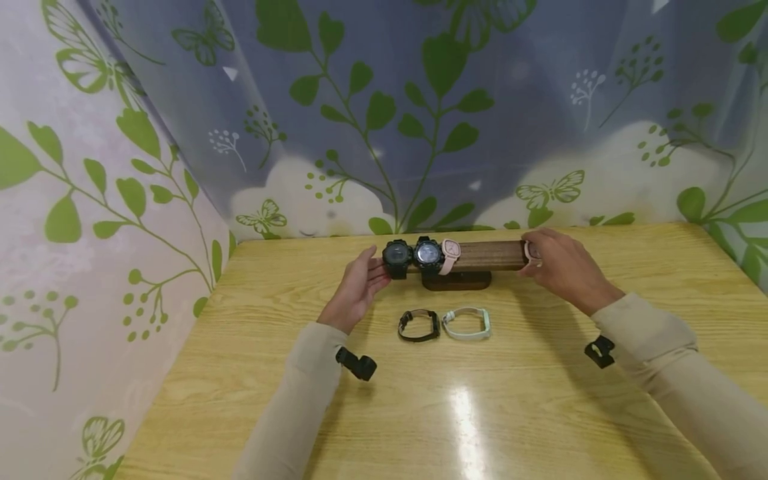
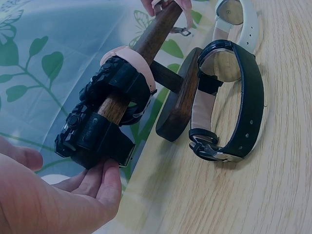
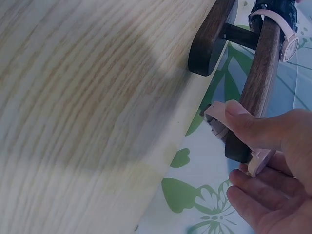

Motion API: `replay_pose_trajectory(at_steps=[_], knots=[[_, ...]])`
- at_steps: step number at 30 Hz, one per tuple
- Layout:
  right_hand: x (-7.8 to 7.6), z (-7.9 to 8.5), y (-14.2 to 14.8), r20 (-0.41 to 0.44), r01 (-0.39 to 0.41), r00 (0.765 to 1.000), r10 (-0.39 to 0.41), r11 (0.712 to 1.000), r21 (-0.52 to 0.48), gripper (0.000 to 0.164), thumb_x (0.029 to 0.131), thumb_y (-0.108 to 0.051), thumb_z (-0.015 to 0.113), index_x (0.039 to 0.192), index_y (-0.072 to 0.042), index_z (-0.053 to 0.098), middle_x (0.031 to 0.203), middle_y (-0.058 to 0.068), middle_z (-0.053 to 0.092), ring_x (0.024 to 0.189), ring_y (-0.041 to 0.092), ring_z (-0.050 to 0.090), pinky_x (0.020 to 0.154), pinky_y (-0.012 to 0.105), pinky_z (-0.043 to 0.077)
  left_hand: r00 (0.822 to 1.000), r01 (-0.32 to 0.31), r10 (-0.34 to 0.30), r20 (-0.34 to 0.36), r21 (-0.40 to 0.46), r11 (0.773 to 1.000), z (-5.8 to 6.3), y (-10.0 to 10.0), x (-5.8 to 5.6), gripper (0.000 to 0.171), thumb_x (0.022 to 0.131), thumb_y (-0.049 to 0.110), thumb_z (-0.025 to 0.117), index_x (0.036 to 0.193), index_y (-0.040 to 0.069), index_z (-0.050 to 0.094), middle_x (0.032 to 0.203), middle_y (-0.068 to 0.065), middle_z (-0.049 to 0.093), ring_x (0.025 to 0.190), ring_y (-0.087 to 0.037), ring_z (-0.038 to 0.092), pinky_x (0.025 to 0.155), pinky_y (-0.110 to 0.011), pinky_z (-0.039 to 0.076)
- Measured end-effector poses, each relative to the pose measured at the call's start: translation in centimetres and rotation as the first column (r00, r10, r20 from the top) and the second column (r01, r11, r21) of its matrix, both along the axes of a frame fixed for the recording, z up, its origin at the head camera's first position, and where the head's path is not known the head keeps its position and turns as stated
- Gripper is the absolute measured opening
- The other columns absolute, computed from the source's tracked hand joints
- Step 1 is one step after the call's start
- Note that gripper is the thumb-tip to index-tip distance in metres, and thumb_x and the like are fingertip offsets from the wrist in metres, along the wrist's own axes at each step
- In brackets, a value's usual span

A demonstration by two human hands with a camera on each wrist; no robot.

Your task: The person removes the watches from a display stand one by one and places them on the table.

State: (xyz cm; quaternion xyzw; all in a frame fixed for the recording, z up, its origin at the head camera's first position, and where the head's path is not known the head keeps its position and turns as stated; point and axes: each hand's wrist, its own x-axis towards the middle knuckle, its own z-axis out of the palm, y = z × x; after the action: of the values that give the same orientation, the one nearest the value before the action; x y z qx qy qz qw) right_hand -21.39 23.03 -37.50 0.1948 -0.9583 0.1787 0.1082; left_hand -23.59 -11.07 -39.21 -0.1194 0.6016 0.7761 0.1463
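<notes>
The pale pink wristwatch with a rounded square dial and a soft strap [image 1: 531, 253] is in the right hand [image 1: 567, 267], at the end of the dark brown wooden display bar with a smooth grain [image 1: 492, 256]; its strap passes over the bar, and a metal buckle shows near the thumb. This hand makes a narrow pinch: the thumb presses the strap from one side, and the curled fingers meet the dial on the other. Whether the buckle is fastened, I cannot tell. The left hand [image 1: 355, 293] is at the opposite end of the bar, with the thumb standing apart and the fingers nearly straight, touching from below the chunky black digital watch with a thick strap [image 1: 397, 253], without closing round it. From this hand toward the right one come a second chunky black watch with a round, shiny face [image 1: 428, 253] and another pale pink square-faced watch [image 1: 451, 251]. Nearer to the person than both grips, and between them, a slim black-strapped watch [image 1: 435, 325] and a pale mint-white watch [image 1: 487, 324] lie on the yellowish wooden table [image 1: 540, 413].
</notes>
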Motion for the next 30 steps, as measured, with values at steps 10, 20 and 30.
replay_pose_trajectory(at_steps=[10, 20, 30], knots=[[0.1, -0.2, 0.2, 0.044, 0.043, 0.998, -0.041, 0.998, -0.040, 0.054, 0.082, -0.005, 0.084, 0.127, 0.013, 0.060, 0.111, 0.030, 0.065, 0.087, 0.038, 0.066, 0.068, 0.054, 0.054, 1.000, 0.001, -0.001, -0.001, -0.007, 1.000, 0.1, 0.0, 0.0, 0.065, 0.109, 0.037, 0.042, 0.151, -0.012, 0.034, 0.148, -0.028, 0.043, 0.138, -0.037, 0.043, 0.115, -0.038, 0.040], [0.3, -0.3, 0.6, 0.106, 0.097, 0.990, -0.090, 0.993, -0.067, 0.055, 0.085, -0.004, 0.080, 0.132, 0.014, 0.056, 0.121, 0.035, 0.061, 0.093, 0.044, 0.066, 0.071, 0.057, 0.055, 1.000, 0.005, -0.005, -0.002, -0.001, 1.000, 0.0, 0.0, 0.1, 0.065, 0.109, 0.037, 0.041, 0.151, -0.012, 0.032, 0.149, -0.028, 0.041, 0.140, -0.037, 0.041, 0.116, -0.039, 0.038], [0.7, -0.2, 1.9, 0.088, 0.114, 0.990, -0.108, 0.991, -0.071, 0.057, 0.085, -0.017, 0.084, 0.127, 0.013, 0.061, 0.066, 0.012, 0.057, 0.056, 0.023, 0.055, 0.062, 0.048, 0.050, 1.000, 0.006, -0.006, -0.003, -0.007, 1.000, 0.0, 0.0, 0.0, 0.065, 0.109, 0.036, 0.042, 0.151, -0.013, 0.033, 0.148, -0.028, 0.042, 0.139, -0.037, 0.042, 0.116, -0.038, 0.039]])
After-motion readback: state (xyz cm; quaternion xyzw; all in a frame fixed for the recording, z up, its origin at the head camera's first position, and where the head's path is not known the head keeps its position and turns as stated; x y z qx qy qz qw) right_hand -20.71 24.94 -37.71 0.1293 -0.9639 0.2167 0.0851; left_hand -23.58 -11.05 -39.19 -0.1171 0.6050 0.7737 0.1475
